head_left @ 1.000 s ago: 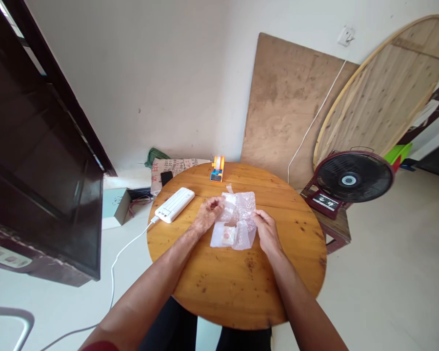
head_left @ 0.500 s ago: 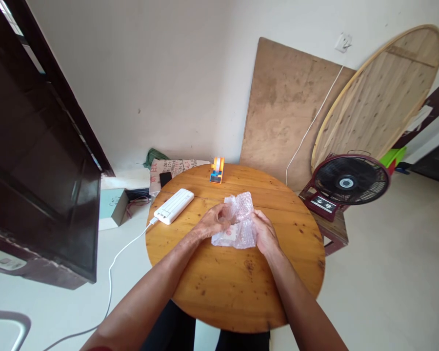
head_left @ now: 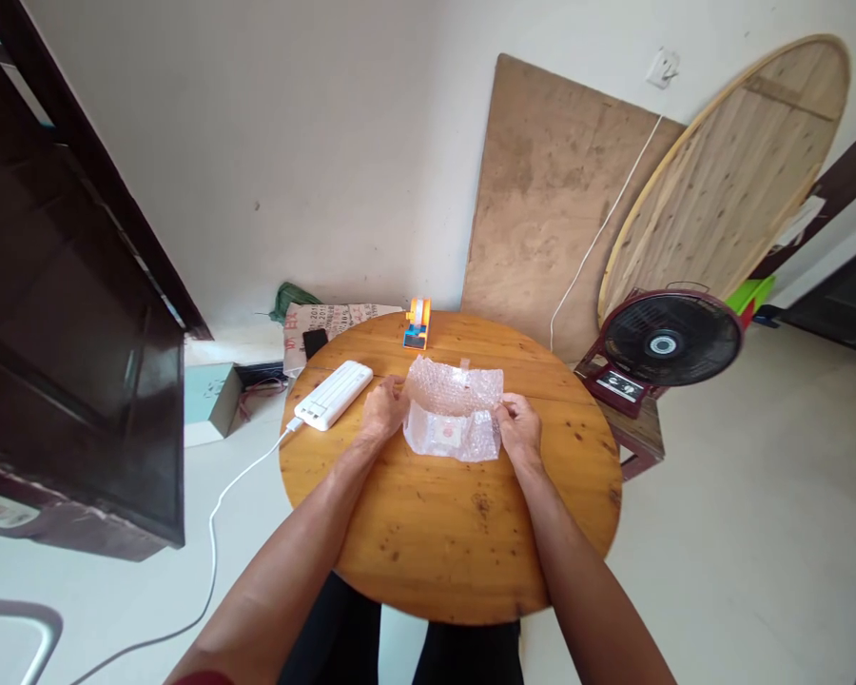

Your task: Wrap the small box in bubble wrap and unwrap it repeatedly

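Note:
A sheet of bubble wrap (head_left: 457,388) lies spread on the round wooden table (head_left: 442,542), its far part raised in a fold. On its near part sits a small pale, flat rectangular item (head_left: 447,431) with a reddish mark; its kind is too small to tell. My left hand (head_left: 385,404) pinches the wrap's left edge. At the right edge, my right hand (head_left: 519,425) has its fingers closed on the wrap too. A bit of clear tape (head_left: 464,364) seems to stick up from the far edge.
Left of my left hand is a white power bank (head_left: 334,395) with a white cable (head_left: 214,533) running off the table. An orange tape dispenser (head_left: 418,323) stands at the far edge. Beyond the table's right side, a fan (head_left: 661,344) rests on a low stool (head_left: 642,433).
My left hand has moved left, from over the wrap to its left edge. The bubble wrap is now opened out wider, and the item on it shows more fully. The view has shifted slightly.

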